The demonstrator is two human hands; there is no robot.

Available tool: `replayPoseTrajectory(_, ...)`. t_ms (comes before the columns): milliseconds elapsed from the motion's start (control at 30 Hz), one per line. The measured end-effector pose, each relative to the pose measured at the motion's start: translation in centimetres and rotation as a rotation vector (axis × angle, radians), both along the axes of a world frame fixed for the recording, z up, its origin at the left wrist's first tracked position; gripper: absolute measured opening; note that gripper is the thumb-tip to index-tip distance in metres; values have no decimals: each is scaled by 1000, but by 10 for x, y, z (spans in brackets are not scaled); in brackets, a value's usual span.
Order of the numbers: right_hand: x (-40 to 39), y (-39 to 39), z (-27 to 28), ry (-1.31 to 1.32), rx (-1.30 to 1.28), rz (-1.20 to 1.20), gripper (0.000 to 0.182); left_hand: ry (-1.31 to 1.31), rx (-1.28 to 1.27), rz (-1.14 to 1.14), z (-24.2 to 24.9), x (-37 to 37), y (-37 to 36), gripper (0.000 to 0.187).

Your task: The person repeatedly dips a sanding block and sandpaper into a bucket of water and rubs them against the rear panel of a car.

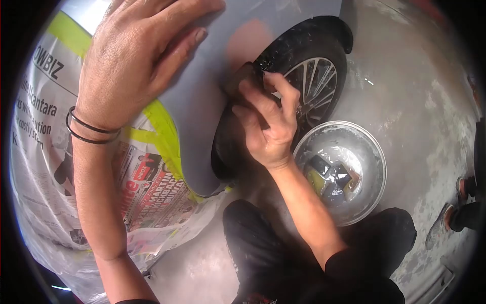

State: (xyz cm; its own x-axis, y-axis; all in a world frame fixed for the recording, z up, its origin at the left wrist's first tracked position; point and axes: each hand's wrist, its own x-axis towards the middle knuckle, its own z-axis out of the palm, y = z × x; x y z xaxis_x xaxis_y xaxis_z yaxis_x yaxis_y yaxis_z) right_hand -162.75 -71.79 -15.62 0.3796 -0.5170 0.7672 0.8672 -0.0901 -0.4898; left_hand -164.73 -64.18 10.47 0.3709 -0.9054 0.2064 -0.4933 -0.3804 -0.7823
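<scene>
My left hand [132, 55], with two thin black bands on the wrist, lies on the grey car body panel [195, 121] with its fingers stretched out flat. At the edge of the wheel arch, my right hand [273, 114] has its fingers bent around a small dark brown piece that looks like sandpaper [237, 80], pressed on the panel. Part of this piece is hidden by the fingers. Just above it, a pinkish patch [249, 40] shows on the grey surface. The wheel [316, 83] with its black tyre is right behind my right hand.
Newspaper [152, 197] and yellow-green tape [163, 133] cover the car at the left. A metal bucket [380, 175] with water and several dark and yellowish pieces stands by my right forearm. My knees are below. Another person's feet [439, 225] are at the right edge.
</scene>
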Motion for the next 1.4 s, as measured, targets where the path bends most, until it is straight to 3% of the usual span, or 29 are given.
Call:
replayPoseTrajectory(167,53,-25,43,-114,36,-96,41,50,18,98,1,0,0,27)
replayPoseTrajectory(300,0,-3,-6,-6,-84,-82,49,-2,22,-76,-1,2,-1,27)
replayPoseTrajectory(500,46,-24,21,92,108,-222,49,73,-52,9,-6,-2,-3,28)
replayPoseTrajectory(600,-2,4,16,79,-6,-165,45,28,46,127,9,-3,-6,28)
replayPoseTrajectory(667,-12,9,13,58,-53,-160,44,-15,0,173,-7,-15,-25,29)
replayPoseTrajectory(767,32,-24,28,84,19,-237,43,15,-31,52,-12,-10,-15,29)
replayPoseTrajectory(867,8,-20,35,172,-5,-181,41,115,32,7,-1,39,30,29)
replayPoseTrajectory(933,-28,4,23,163,-45,-98,40,110,29,-12,2,41,27,29)
replayPoseTrajectory(967,-23,6,21,151,-34,-153,30,79,-5,-42,-3,18,8,29)
replayPoseTrajectory(1133,23,-13,42,89,48,-257,38,60,-79,34,-10,-7,-15,28)
replayPoseTrajectory(1267,-28,3,32,121,-25,-180,43,34,20,66,1,-2,-7,29)
replayPoseTrajectory(1400,13,-13,39,63,-12,-209,46,9,19,196,-5,-17,-23,30)
